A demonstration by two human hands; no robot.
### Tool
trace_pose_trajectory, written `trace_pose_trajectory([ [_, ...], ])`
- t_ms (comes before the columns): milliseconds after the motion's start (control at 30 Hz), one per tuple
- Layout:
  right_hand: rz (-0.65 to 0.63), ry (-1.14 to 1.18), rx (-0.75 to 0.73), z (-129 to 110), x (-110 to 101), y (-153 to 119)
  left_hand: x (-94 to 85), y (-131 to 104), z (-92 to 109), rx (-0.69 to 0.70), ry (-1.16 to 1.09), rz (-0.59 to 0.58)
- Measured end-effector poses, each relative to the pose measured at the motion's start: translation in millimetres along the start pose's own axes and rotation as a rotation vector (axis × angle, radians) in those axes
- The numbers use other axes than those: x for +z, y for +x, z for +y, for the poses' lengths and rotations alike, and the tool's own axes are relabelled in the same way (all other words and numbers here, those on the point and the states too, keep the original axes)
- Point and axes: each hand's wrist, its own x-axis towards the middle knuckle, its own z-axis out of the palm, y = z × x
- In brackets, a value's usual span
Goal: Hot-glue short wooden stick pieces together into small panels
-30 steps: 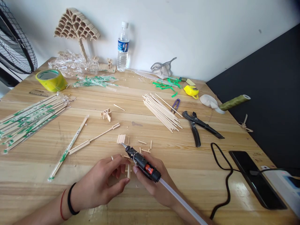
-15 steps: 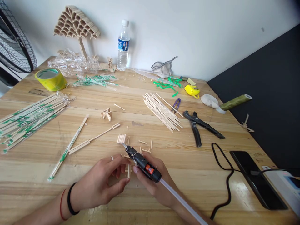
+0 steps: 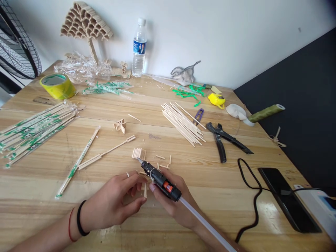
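My right hand (image 3: 173,190) is closed around a black hot glue gun (image 3: 160,180). A long clear glue stick (image 3: 204,224) runs out of its back end. The gun's metal tip points away from me, just in front of a small block of short sticks (image 3: 138,154). With thumb and fingers curled, my left hand (image 3: 118,197) grips a short wooden stick (image 3: 145,190) close beside the gun. More short pieces sit at its fingertips, partly hidden. Several loose cut pieces (image 3: 162,166) lie beyond the gun.
Bare chopsticks (image 3: 182,124), black cutters (image 3: 219,138) and purple snips (image 3: 198,116) lie to the right, near a phone (image 3: 288,199) with its cable. Wrapped chopsticks (image 3: 39,131) and yellow tape (image 3: 57,85) are on the left. A bottle (image 3: 139,49) and a stick-built tree (image 3: 85,24) stand behind.
The view has shifted slightly, so everything on the table sits a few pixels differently. Both hands keep nearly the same pose and hold the same things.
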Motion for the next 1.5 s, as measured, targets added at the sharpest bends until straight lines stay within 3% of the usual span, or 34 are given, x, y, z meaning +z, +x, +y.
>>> trace_pose_trajectory([
  [1500, -0.101, -0.044, -0.083, 1.8, -2.2, 3.0, -1.9, 2.9, 0.1, 0.044, -0.007, -0.03],
])
